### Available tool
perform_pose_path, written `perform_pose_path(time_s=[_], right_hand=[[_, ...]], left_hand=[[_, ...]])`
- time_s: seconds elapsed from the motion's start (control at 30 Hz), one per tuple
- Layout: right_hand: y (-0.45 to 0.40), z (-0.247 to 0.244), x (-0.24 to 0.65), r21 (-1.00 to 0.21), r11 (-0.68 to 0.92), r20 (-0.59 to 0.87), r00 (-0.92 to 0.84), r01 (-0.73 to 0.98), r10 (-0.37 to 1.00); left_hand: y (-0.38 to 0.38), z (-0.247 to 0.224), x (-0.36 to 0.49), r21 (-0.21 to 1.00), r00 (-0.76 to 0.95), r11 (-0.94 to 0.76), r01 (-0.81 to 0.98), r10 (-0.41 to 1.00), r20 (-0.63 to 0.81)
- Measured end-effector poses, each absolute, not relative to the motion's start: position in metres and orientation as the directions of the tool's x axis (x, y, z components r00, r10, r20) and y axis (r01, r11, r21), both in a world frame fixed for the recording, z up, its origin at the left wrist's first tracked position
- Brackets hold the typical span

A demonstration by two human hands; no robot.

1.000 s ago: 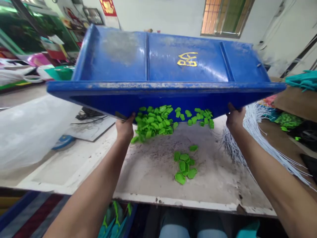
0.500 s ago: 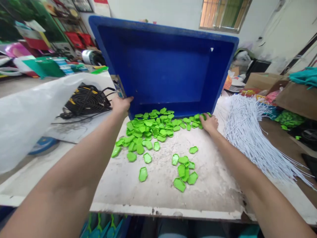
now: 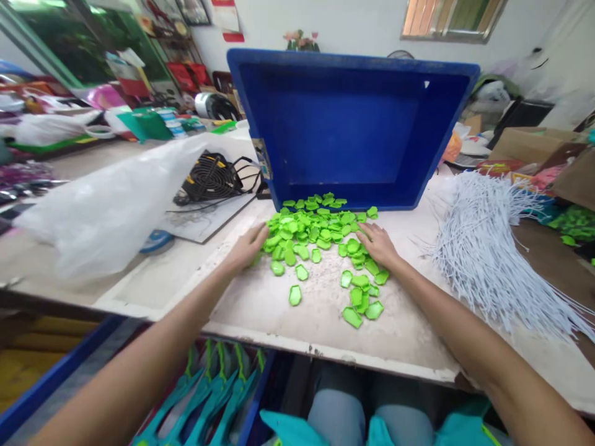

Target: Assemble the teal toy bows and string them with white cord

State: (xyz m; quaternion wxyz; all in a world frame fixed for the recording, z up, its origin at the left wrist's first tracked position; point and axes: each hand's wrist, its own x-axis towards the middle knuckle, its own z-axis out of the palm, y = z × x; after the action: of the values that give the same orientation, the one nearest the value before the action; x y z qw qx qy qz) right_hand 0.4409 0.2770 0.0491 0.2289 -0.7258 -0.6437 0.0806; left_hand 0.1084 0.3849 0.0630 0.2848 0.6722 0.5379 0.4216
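Note:
A blue bin (image 3: 334, 124) stands on its side on the white table (image 3: 279, 322), its opening facing me. Many green plastic pieces (image 3: 313, 229) lie heaped before it, a few still on its lower wall. At the heap's left edge rests my left hand (image 3: 250, 244), fingers stretched forward against the pieces. My right hand (image 3: 379, 243) lies at the right side of the heap, fingers spread and touching pieces. Neither hand grasps anything that I can see. Nearer the front edge, several green pieces (image 3: 360, 297) form a small group, and one (image 3: 295, 295) lies apart.
White cable ties (image 3: 488, 248) spread over the right side. On the left are a clear plastic bag (image 3: 111, 210), a black fan (image 3: 211, 179) and a blue tape roll (image 3: 158, 241). Below the table edge, teal and green tools (image 3: 218, 396) stand in a blue bin.
My left hand has let go of the bin's left side and come down to the heap. My right hand has moved nearer, drawing pieces away from the bin. The view has shifted left.

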Motion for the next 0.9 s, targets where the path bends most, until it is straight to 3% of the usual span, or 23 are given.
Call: perform_pose_path(time_s=[0.13, 0.23, 0.3, 0.43, 0.57, 0.7, 0.83, 0.9], right_hand=[[0.248, 0.047, 0.403, -0.455, 0.007, 0.207, 0.098, 0.891, 0.973], [0.218, 0.055, 0.395, -0.49, 0.009, 0.248, 0.13, 0.872, 0.96], [0.193, 0.064, 0.398, -0.506, 0.055, 0.355, 0.15, 0.861, 0.923], [0.13, 0.076, 0.405, -0.417, 0.262, 0.525, -0.004, 0.87, 0.851], [0.084, 0.066, 0.397, -0.298, 0.344, 0.462, -0.181, 0.891, 0.868], [0.076, 0.058, 0.387, -0.237, 0.3, 0.388, -0.193, 0.924, 0.901], [0.073, 0.067, 0.392, -0.334, 0.214, 0.343, -0.093, 0.918, 0.935], [0.067, 0.076, 0.402, -0.425, 0.116, 0.251, -0.006, 0.898, 0.968]], left_hand=[[0.335, 0.05, 0.165, 0.758, 0.234, -0.32, 0.569, 0.946, 0.224], [0.309, 0.058, 0.213, 0.774, 0.192, -0.296, 0.559, 0.955, 0.227], [0.294, 0.066, 0.226, 0.825, 0.135, -0.266, 0.499, 0.964, 0.229], [0.256, 0.071, 0.202, 0.872, 0.035, -0.311, 0.378, 0.946, 0.323], [0.21, 0.051, 0.177, 0.898, 0.057, -0.262, 0.352, 0.964, 0.259], [0.181, 0.047, 0.196, 0.949, 0.19, -0.236, 0.211, 0.962, 0.197], [0.148, 0.07, 0.202, 0.942, 0.134, -0.305, 0.143, 0.949, 0.287], [0.117, 0.073, 0.191, 0.953, 0.222, -0.277, 0.124, 0.944, 0.246]])
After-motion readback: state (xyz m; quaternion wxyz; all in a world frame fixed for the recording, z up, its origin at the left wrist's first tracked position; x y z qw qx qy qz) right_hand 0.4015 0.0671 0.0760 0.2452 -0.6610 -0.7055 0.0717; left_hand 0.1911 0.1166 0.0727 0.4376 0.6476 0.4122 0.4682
